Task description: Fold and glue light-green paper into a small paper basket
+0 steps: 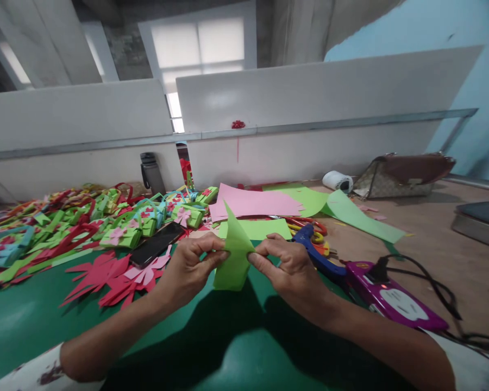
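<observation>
A folded piece of lime green paper [233, 266] is held up above the green table mat, one pointed flap rising at its top. My left hand [191, 266] pinches its left edge between thumb and fingers. On the opposite edge, my right hand [295, 271] grips it the same way. Just behind lies a flat lime green strip [264, 229], partly covered by the held paper. Red paper flower cutouts [100, 274] and a pink cutout [149, 271] rest left of my left hand. Right of my right hand is a blue glue gun [313, 247].
Finished-looking small green paper bags [122, 231] with flowers pile up at left, near a black phone [157, 244] and a dark bottle [151, 174]. Pink sheets [255, 202] lie behind. A purple power strip [395, 298] with a cable, a thread roll [337, 181] and a handbag [403, 176] stand at right.
</observation>
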Demonstrator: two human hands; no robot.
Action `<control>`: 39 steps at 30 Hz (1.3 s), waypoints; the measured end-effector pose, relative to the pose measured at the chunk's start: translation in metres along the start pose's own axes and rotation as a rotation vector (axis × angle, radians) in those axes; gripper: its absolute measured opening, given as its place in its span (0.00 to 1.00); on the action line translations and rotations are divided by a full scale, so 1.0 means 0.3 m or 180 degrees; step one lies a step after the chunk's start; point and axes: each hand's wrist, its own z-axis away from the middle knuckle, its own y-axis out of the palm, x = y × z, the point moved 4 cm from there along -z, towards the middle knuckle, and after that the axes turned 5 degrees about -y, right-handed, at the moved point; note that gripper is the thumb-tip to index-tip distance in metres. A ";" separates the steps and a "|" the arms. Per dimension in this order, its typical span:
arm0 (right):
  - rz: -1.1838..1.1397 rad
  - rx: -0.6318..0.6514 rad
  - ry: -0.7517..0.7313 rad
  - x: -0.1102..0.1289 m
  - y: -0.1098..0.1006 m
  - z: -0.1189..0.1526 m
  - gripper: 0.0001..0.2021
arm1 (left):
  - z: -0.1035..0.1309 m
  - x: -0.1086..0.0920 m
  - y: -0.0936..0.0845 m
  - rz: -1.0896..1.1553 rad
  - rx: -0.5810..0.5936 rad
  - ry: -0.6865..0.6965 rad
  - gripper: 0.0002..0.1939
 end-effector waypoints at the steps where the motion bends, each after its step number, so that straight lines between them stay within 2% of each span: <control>1: -0.0022 0.0017 0.0061 -0.005 0.003 -0.001 0.13 | -0.003 -0.001 -0.001 -0.0001 0.0008 -0.0022 0.08; 6: -0.0052 0.0116 0.0243 -0.023 0.013 0.002 0.09 | -0.018 0.016 -0.009 0.0289 -0.0052 -0.0261 0.08; 13: -0.0099 0.0290 0.0375 -0.026 0.012 0.005 0.12 | -0.027 0.053 -0.017 0.0753 -0.0229 -0.0354 0.12; 20: 0.0009 0.0494 0.0353 -0.011 0.027 0.006 0.08 | -0.018 0.033 -0.022 0.0884 -0.0229 -0.0327 0.08; 26: 0.0008 0.0636 0.0316 -0.009 0.033 0.006 0.09 | -0.009 0.035 -0.018 0.1139 -0.0166 -0.0303 0.08; 31: -0.0139 0.0788 0.0225 -0.007 0.043 0.010 0.11 | 0.000 0.057 0.019 0.1456 -0.0028 -0.0551 0.11; 34: -0.0298 0.0855 0.0230 -0.009 0.052 0.014 0.11 | 0.006 0.065 0.041 0.1562 0.0171 -0.0851 0.13; 39: -0.0755 0.0829 0.0459 -0.020 0.053 0.010 0.09 | 0.016 0.076 0.052 0.1713 0.0328 -0.1338 0.15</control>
